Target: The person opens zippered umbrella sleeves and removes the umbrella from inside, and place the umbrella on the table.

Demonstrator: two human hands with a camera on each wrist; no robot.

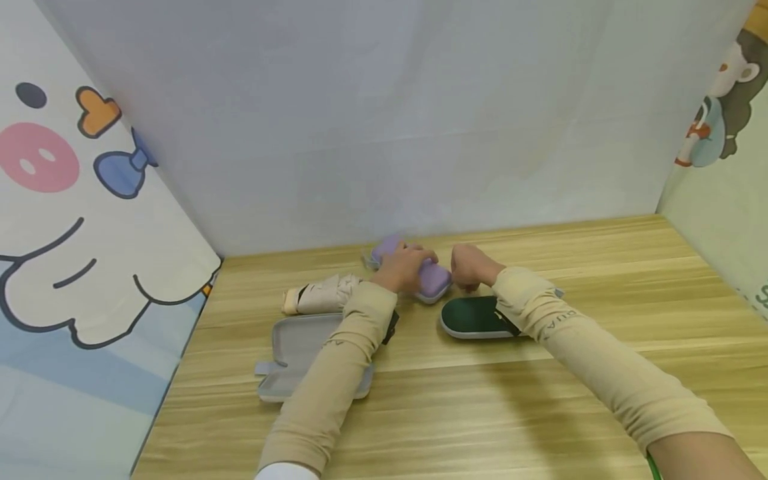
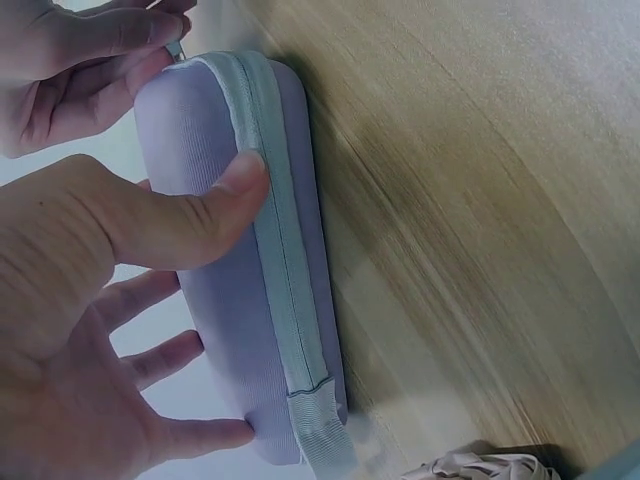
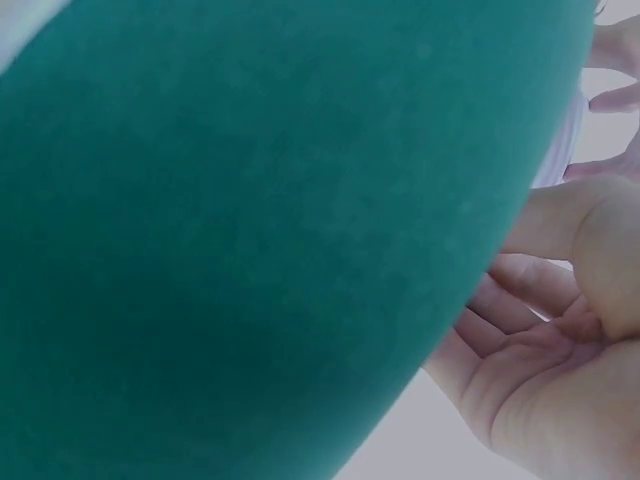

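Observation:
A purple zippered case (image 1: 436, 277) lies near the back of the table. My left hand (image 1: 399, 268) holds it, and in the left wrist view the thumb (image 2: 240, 180) presses beside the pale zipper band (image 2: 280, 270) while the other fingers spread along the far side. My right hand (image 1: 471, 265) is at the case's right end, its thumb and fingers pinching the small zipper pull (image 2: 175, 48). A dark green case (image 1: 471, 315) lies below my right wrist and fills much of the right wrist view. The zipper looks closed along the visible side.
An open grey case (image 1: 303, 337) lies at the left, partly hidden under my left forearm. Behind it is a rolled beige fabric bundle (image 1: 324, 295) with a dark band. A pale curtain (image 1: 384, 133) stands along the table's back edge, with printed panels at both sides.

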